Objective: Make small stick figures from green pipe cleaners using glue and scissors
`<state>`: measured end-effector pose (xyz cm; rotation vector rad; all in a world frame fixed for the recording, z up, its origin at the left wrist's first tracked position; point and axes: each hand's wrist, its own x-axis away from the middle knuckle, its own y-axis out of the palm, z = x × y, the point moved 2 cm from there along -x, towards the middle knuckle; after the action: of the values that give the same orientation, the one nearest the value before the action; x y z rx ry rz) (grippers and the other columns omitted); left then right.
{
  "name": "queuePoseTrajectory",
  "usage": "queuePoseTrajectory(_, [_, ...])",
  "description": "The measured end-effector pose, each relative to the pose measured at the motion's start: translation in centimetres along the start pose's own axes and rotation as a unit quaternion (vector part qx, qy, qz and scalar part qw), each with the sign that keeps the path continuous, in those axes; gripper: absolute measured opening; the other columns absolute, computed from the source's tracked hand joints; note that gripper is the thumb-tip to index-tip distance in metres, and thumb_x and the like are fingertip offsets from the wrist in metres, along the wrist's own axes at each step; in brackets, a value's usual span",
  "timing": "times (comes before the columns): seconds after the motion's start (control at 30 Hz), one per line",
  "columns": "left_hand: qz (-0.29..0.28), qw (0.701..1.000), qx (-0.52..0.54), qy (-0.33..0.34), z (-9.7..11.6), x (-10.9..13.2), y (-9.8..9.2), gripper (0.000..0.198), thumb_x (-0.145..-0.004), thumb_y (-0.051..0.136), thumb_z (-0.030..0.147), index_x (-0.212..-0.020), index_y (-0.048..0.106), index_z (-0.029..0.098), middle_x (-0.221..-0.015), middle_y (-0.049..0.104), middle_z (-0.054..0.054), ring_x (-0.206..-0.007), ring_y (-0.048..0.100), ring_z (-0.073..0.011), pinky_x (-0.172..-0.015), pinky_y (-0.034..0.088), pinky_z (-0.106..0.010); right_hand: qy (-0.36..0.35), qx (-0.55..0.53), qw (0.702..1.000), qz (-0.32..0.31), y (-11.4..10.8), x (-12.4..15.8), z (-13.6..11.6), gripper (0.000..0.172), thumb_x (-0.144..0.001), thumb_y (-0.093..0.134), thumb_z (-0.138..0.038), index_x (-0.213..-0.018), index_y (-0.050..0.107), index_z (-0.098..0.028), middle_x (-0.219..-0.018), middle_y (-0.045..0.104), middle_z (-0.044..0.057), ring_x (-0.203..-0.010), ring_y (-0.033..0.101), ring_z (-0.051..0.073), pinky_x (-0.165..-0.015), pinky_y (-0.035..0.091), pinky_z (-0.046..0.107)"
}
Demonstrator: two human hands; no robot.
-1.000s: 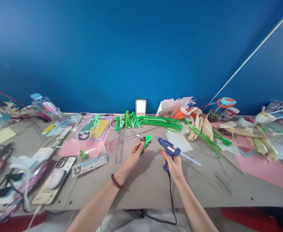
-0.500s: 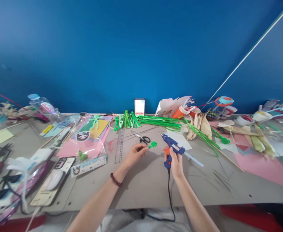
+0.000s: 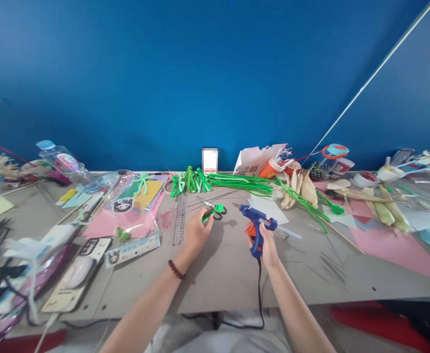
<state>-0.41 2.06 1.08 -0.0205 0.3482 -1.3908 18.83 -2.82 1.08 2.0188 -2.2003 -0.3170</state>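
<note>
Between the thumb and fingers of my left hand [image 3: 197, 230] is a small green pipe-cleaner piece [image 3: 218, 208] with a round, coiled end. Just behind that piece lie black-handled scissors [image 3: 220, 214], partly covered by it. My right hand [image 3: 268, 245] is wrapped around the handle of a blue glue gun [image 3: 258, 215] with an orange trigger. The gun's nozzle points left, toward the green piece, with a gap between them. From its grip a black cord runs down over the table edge.
A clear ruler [image 3: 179, 220] lies left of my left hand. Behind are green pipe-cleaner stems [image 3: 240, 183] and small green figures [image 3: 189, 180]. Dried corn husks [image 3: 299, 189] and orange paper cups [image 3: 269, 169] stand at right. A phone with a white mouse [image 3: 78, 272] sits at left.
My left hand has turned upward and lifted the green piece up and left, over the scissors. The glue gun has shifted slightly left and stands more upright. The view has shifted a little.
</note>
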Motion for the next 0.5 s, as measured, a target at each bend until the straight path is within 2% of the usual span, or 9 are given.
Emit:
queuePoseTrajectory(0.13, [-0.002, 1.0, -0.023, 0.009, -0.3, -0.1, 0.1, 0.006, -0.07, 0.062, 0.023, -0.076, 0.062, 0.023, -0.085, 0.065, -0.005, -0.086, 0.057, -0.0222, -0.081, 0.04, -0.032, 0.049, -0.007, 0.999, 0.01, -0.7, -0.4, -0.5, 0.057, -0.08, 0.033, -0.069, -0.075, 0.055, -0.016, -0.041, 0.048, -0.002, -0.037, 0.04, 0.01, -0.04, 0.031, 0.022])
queuePoseTrajectory(0.23, [-0.011, 1.0, -0.019, 0.008, -0.4, -0.2, 0.2, 0.003, -0.07, 0.06, 0.023, -0.073, 0.059, 0.022, -0.079, 0.061, -0.003, -0.08, 0.055, -0.0202, -0.079, 0.04, -0.031, 0.102, 0.047, 0.992, 0.051, -2.5, -0.9, -1.2, 0.064, -0.075, 0.033, -0.075, -0.072, 0.056, -0.016, -0.045, 0.053, 0.001, -0.037, 0.045, 0.01, -0.037, 0.032, 0.021])
queuePoseTrajectory(0.3, [-0.01, 1.0, 0.002, 0.005, -0.3, -0.3, 0.2, 0.003, -0.07, 0.061, 0.023, -0.071, 0.058, 0.022, -0.072, 0.058, -0.002, -0.071, 0.052, -0.0182, -0.072, 0.04, -0.029, 0.165, 0.123, 0.974, 0.095, -4.2, -1.3, -1.8, 0.068, -0.074, 0.03, -0.078, -0.069, 0.056, -0.015, -0.046, 0.055, 0.002, -0.034, 0.044, 0.01, -0.032, 0.027, 0.02])
queuePoseTrajectory(0.37, [-0.012, 1.0, 0.01, 0.009, -0.2, -0.4, 0.2, 0.004, -0.071, 0.061, 0.024, -0.071, 0.059, 0.021, -0.068, 0.055, -0.001, -0.065, 0.049, -0.0165, -0.066, 0.038, -0.027, 0.19, 0.18, 0.954, 0.148, -6.0, -1.9, -2.6, 0.066, -0.075, 0.034, -0.075, -0.069, 0.058, -0.014, -0.051, 0.059, 0.004, -0.042, 0.053, 0.013, -0.035, 0.035, 0.02])
queuePoseTrajectory(0.5, [-0.028, 0.999, -0.015, 0.017, -0.2, -0.3, 0.3, 0.01, -0.075, 0.058, 0.028, -0.077, 0.063, 0.02, -0.069, 0.057, -0.001, -0.062, 0.046, -0.015, -0.06, 0.034, -0.026, 0.247, 0.308, 0.906, 0.151, -9.4, -3.5, -3.2, 0.065, -0.075, 0.036, -0.073, -0.066, 0.062, -0.014, -0.051, 0.06, 0.006, -0.04, 0.053, 0.014, -0.036, 0.037, 0.024])
